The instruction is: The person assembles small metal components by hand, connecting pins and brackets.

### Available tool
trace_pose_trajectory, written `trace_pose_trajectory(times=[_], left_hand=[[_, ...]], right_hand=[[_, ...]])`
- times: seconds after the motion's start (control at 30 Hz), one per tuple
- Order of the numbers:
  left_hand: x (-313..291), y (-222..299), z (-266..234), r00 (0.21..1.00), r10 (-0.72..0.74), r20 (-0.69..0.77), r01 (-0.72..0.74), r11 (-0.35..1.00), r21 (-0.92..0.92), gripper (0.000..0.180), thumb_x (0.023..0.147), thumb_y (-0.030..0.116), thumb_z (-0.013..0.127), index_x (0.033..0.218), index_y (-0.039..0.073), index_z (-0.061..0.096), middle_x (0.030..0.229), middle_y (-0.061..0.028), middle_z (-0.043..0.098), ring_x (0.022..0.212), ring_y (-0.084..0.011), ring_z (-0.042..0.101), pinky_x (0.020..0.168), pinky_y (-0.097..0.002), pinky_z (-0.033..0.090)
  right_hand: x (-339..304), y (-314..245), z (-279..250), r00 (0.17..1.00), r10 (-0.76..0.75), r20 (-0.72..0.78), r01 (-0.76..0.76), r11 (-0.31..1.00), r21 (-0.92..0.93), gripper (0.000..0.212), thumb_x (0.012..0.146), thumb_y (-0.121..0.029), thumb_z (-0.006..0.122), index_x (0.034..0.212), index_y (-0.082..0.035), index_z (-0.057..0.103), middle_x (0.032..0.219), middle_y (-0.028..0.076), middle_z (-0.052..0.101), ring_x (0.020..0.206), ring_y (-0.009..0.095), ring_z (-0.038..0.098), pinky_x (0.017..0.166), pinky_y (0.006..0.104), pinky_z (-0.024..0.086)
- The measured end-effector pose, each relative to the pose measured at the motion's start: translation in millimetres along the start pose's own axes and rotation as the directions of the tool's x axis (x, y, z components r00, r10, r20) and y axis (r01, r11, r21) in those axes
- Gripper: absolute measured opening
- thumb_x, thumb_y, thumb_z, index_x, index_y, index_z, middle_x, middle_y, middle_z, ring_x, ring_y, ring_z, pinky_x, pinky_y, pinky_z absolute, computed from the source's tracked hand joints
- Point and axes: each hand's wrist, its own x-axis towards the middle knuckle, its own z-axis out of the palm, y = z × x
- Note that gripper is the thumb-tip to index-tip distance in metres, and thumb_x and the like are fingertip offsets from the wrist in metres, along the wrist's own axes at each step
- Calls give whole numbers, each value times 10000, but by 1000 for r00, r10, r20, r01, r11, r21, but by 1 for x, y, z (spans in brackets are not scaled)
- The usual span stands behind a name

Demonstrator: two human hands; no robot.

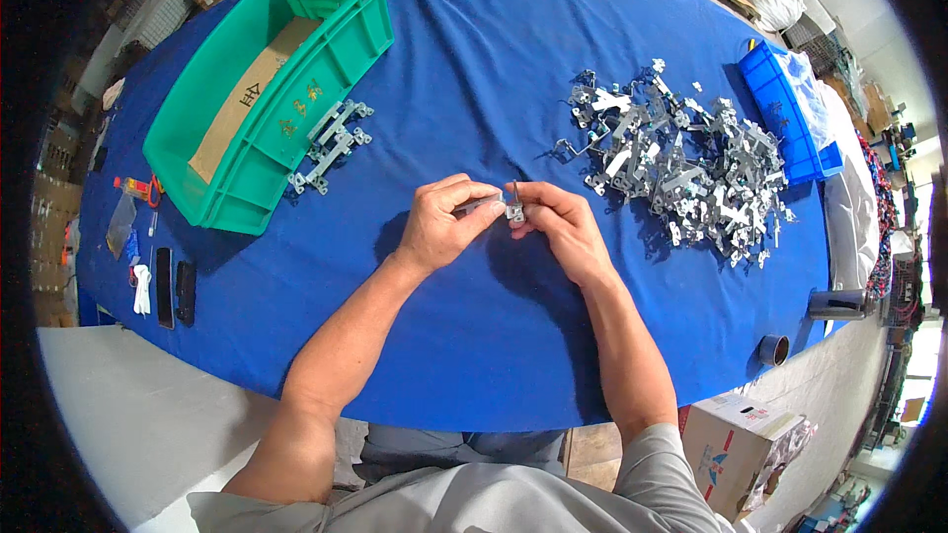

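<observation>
Over the middle of the blue cloth (pixel 464 355), my left hand (pixel 441 222) and my right hand (pixel 565 225) meet almost fingertip to fingertip. A small bent metal bracket (pixel 514 211) with holes sits between them, pinched by the right thumb and fingers. My left thumb and forefinger close on a thin grey metal strip (pixel 478 205) that reaches toward the bracket; whether the two are one piece I cannot tell. To the right lies a big heap of loose silvery metal brackets (pixel 681 163). Several more brackets (pixel 334 141) form a small group on the left.
A green plastic crate (pixel 232 192) with a cardboard piece (pixel 252 94) inside stands left. A blue bin (pixel 775 114) holding clear plastic is at the far right. A black phone (pixel 164 286) lies at the left edge, a dark cup-like ring (pixel 773 349) at the right. Below is a cardboard box (pixel 736 449).
</observation>
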Motion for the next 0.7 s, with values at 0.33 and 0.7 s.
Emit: trace_pose_trajectory(times=[0.33,0.7], left_hand=[[-1,3,2,998,38,46,-41,998,52,117,850,91,755,930,7,741,720,-26,625,618,-90,563,547,-261,424],[-1,-3,5,978,-16,-206,25,999,38,101,889,77,721,934,-13,707,760,-44,668,641,-72,588,563,-246,467]], right_hand=[[4,3,10,963,-91,-255,128,983,132,194,1014,-167,582,1016,14,654,880,19,659,800,95,600,736,270,512],[-4,1,12,994,-58,-91,17,913,-407,214,964,-137,626,1100,16,685,803,35,686,703,75,584,625,262,474]])
